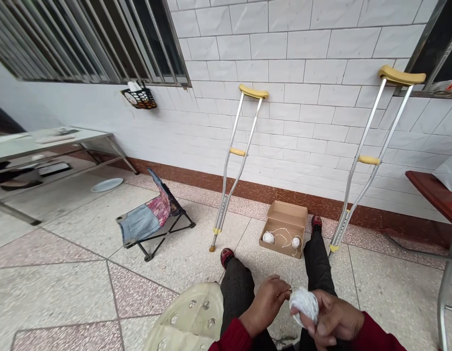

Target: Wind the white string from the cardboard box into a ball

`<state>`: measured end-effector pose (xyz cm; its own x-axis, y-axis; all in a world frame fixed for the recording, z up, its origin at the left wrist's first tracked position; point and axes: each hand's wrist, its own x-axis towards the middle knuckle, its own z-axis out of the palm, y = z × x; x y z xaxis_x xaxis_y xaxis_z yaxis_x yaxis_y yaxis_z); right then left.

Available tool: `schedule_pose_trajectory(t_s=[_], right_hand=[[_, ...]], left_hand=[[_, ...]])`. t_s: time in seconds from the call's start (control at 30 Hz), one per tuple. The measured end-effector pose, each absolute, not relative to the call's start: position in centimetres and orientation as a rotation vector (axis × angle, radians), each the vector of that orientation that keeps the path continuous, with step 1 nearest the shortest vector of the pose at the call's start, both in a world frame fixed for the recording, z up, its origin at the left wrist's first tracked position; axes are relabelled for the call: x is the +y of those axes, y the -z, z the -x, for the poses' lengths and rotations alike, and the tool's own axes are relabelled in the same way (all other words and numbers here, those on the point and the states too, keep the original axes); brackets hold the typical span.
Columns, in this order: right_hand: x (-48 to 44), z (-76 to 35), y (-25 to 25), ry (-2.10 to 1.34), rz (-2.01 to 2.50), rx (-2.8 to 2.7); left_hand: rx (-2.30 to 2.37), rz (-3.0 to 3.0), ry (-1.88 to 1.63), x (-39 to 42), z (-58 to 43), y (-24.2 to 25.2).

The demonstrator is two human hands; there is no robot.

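Observation:
My right hand is closed around a ball of white yarn, in front of my knees. Beside it, my left hand pinches the white yarn strand close to the ball's left side. From there the thin strand runs forward to an open cardboard box on the floor between my feet. Inside the box lie a white yarn ball on the left and a smaller white ball on the right, with loose yarn curling between them.
Two crutches, a left one and a right one, lean against the tiled wall. A folding chair stands at left, a pale round stool near my left leg. There is a glass table far left and a red-brown table at right.

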<state>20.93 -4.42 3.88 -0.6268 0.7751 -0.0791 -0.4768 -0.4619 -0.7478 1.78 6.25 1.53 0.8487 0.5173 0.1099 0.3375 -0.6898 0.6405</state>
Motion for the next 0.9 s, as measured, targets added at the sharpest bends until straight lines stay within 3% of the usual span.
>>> schedule_pose_trajectory(t_s=[0.2,0.43,0.6,0.9], right_hand=[[-1.5,-23.2,-6.0,-1.725,1.073,-1.162],[-2.6,-20.5,-2.7,-1.790,1.274,-1.355],[-4.0,-19.2,-0.5,-1.995,1.164,-1.258],[-3.9,-20.5,-3.5,-2.136,0.687,-0.876]], left_hand=[[0.702,-2.279,-0.270,3.9,-1.9,2.1],[0.720,-2.560,-0.300,4.6,-0.3,-0.1],[0.587,-2.654,-0.237,5.8,-0.8,-0.5],[0.663,-2.371,-0.286,5.1,-1.5,1.1]])
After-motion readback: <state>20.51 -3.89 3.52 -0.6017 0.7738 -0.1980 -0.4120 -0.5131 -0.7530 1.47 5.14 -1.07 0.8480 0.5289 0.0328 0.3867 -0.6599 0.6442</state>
